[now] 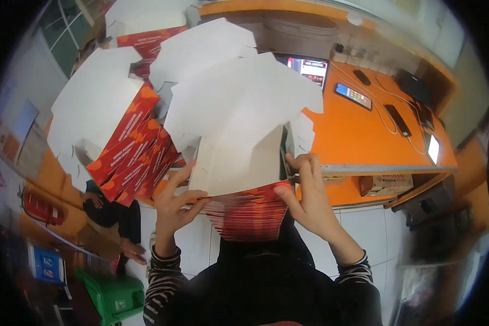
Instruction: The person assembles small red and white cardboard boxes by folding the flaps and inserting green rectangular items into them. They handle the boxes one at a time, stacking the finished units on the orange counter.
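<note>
Close in front of me stands a tall nested stack of cardboard boxes [247, 217], red outside, tilted toward my body. The top cardboard box [233, 163] shows its pale inside, and its wide white lid flap spreads away from me. My left hand [176, 204] grips that box at its near left corner, fingers bent along the edge. On the opposite side my right hand [309, 195] pinches the near right corner, thumb on the red front and fingers behind the side wall. Some fingertips are hidden by the cardboard.
More nested red boxes [127, 146] with white flaps lie to the left and behind. The orange desk [342, 141] bears a phone [353, 96], a laptop [309, 70], cables and black devices. A green bin [111, 293] stands lower left, near another person's hand [133, 251] and a fire extinguisher [42, 208].
</note>
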